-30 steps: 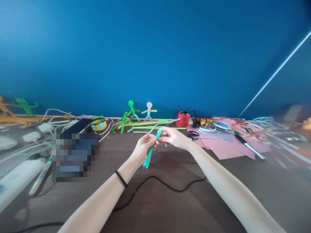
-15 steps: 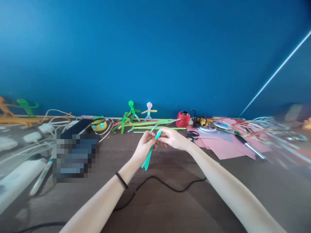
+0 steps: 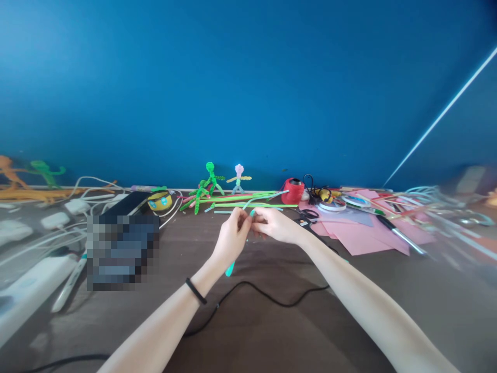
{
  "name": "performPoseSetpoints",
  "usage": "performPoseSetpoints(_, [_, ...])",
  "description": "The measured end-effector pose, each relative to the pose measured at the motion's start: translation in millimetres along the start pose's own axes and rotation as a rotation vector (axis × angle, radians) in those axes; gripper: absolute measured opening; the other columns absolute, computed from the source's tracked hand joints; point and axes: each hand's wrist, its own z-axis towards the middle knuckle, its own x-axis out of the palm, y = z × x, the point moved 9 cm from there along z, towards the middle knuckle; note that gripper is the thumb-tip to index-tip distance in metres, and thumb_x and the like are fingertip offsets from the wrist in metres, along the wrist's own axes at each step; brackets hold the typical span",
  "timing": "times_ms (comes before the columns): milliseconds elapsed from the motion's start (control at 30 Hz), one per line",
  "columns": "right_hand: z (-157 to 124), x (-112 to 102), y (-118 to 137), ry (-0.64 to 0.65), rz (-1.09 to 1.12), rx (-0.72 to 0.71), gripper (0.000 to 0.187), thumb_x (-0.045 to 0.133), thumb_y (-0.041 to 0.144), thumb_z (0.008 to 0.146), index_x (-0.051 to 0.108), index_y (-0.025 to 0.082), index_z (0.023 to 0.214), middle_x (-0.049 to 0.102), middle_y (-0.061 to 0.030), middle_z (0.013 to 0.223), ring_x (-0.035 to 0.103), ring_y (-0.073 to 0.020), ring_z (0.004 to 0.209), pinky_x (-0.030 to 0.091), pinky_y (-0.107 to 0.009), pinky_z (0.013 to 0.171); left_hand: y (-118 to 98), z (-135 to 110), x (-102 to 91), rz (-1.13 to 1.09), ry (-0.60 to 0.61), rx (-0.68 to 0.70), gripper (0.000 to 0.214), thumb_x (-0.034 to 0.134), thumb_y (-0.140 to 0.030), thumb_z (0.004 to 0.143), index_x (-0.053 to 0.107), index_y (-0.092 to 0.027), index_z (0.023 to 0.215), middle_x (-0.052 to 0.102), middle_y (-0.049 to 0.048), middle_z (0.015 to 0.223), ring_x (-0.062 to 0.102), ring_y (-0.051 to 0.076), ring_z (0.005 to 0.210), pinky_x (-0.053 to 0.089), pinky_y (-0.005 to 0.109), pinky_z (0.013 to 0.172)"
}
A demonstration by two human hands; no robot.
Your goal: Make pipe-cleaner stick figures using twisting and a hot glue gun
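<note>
Two bare hands meet above a dark tabletop [image 3: 252, 336]; the left hand [image 3: 229, 241] pinches a turquoise fuzzy bundle [image 3: 230, 269], whose lower end pokes out below the palm; the right hand [image 3: 274, 225] appears to pinch its upper tip, its fingers partly hidden; since the hands cover most of the bundle, it could bend askew or slip if either pinch loosens; just beyond, loose green stems [image 3: 233, 199] could be nudged by the knuckles; behind them stand a thin green figure [image 3: 212, 178] and a pink-headed figure [image 3: 239, 178]; scissors [image 3: 309, 213] lie past the right wrist; a black cord [image 3: 279, 303] snakes across nearer the body, between the forearms.
</note>
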Motion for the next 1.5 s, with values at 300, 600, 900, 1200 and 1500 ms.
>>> performPoseSetpoints(300, [0.5,-4.6,4.8,-0.033,0.043,-0.031,0.007,0.047,0.024,0.083,0.045,0.018,0.08,0.058,0.001,0.062,0.049,-0.0084,0.046,0.036,-0.021,0.046,5.9,5.4,9.7,-0.443,0.13,-0.162,0.027,0.057,-0.041,0.072,0.041,-0.02,0.071,0.054,-0.0036,0.056,0.053,0.011,0.051,0.042,0.023,0.049])
performPoseSetpoints(600, [-1.5,-9.2,8.4,-0.083,-0.045,-0.038,0.007,0.047,0.023,0.082,0.044,0.019,0.078,0.06,0.0003,0.064,0.05,-0.01,0.047,0.038,-0.022,0.048,3.0,9.4,9.8,-0.452,0.285,-0.164,0.025,0.059,-0.039,0.072,0.046,-0.018,0.079,0.06,-0.001,0.063,0.06,0.014,0.057,0.049,0.03,0.061])
performPoseSetpoints(900, [-1.9,-11.4,9.9,-0.128,-0.132,-0.061,0.009,0.048,0.027,0.082,0.045,0.019,0.079,0.058,0.0026,0.058,0.047,-0.0093,0.045,0.036,-0.022,0.05,7.5,9.2,2.1,-0.432,0.159,-0.219,0.025,0.063,-0.037,0.068,0.048,-0.017,0.073,0.057,-0.0015,0.066,0.058,0.013,0.057,0.051,0.029,0.057])
performPoseSetpoints(1200, [-3.1,-10.7,12.5,-0.13,-0.162,-0.101,0.007,0.048,0.025,0.081,0.046,0.02,0.079,0.056,0.0026,0.06,0.047,-0.01,0.049,0.035,-0.023,0.052,12.3,6.3,5.0,-0.54,0.182,-0.305,0.026,0.066,-0.036,0.065,0.05,-0.016,0.072,0.058,-0.0008,0.066,0.058,0.013,0.06,0.048,0.027,0.058])
performPoseSetpoints(1500, [-5.8,-10.6,21.5,-0.139,-0.4,-0.138,0.004,0.048,0.024,0.082,0.05,0.02,0.081,0.055,0.0018,0.062,0.045,-0.0113,0.054,0.032,-0.023,0.054,10.9,5.5,3.4,-0.548,0.203,-0.357,0.024,0.069,-0.031,0.062,0.055,-0.013,0.068,0.059,0.0011,0.063,0.057,0.013,0.061,0.049,0.029,0.062])
